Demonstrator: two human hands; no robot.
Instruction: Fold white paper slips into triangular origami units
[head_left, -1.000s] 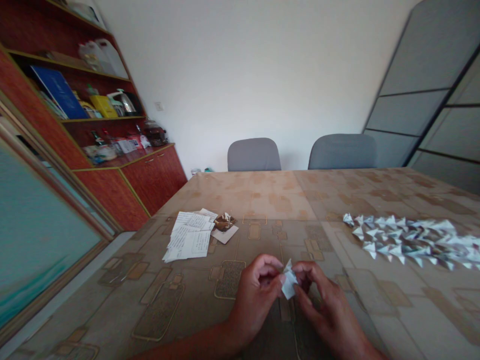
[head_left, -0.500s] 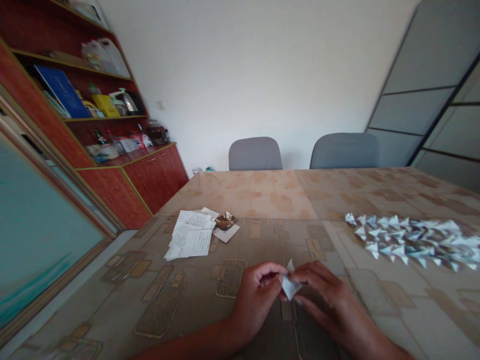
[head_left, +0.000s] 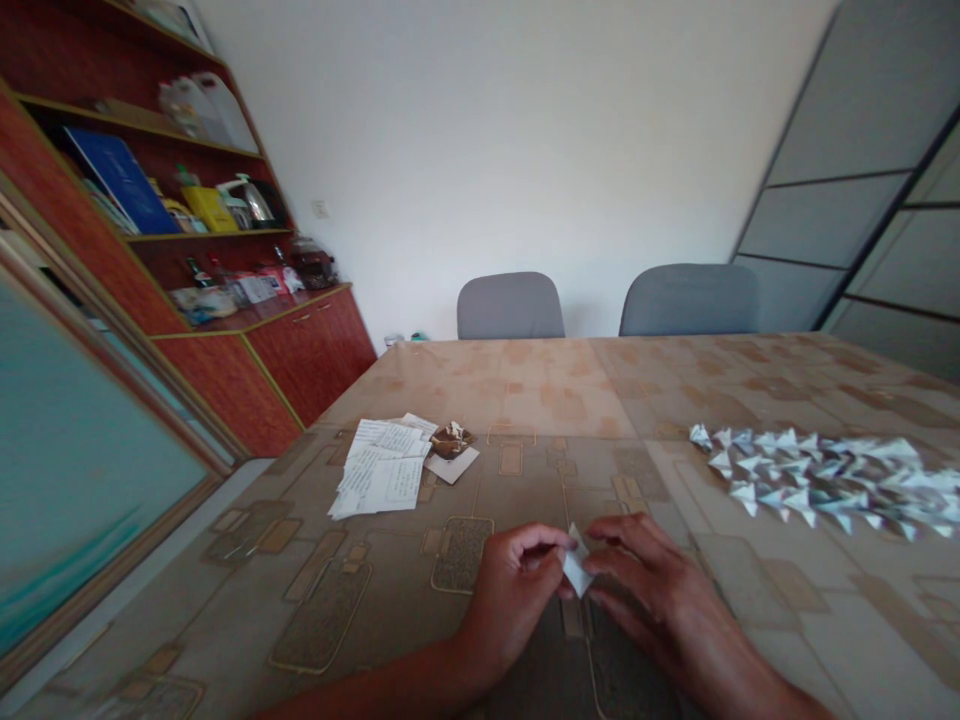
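Observation:
Above the near part of the table, a small folded piece of white paper (head_left: 577, 574) is held between my two hands. My left hand (head_left: 517, 590) pinches its left side with thumb and forefinger. On the other side, the fingertips of my right hand (head_left: 660, 585) touch the right edge, fingers bent and a little apart. To the left lies a loose stack of printed paper slips (head_left: 382, 468). Long rows of small folded paper pieces (head_left: 825, 480), pointed at their tips, lie at the right.
A patterned cloth covers the table (head_left: 525, 385). Beside the slips lie a brown picture piece (head_left: 452, 440) and a pale square (head_left: 452, 467). Two grey chairs (head_left: 510, 306) stand at the far edge. A red-brown shelf cabinet (head_left: 300, 350) is at the left.
My right hand's upper fingers have lifted slightly off the paper's top. The paper has turned a little; my left hand keeps its pinch.

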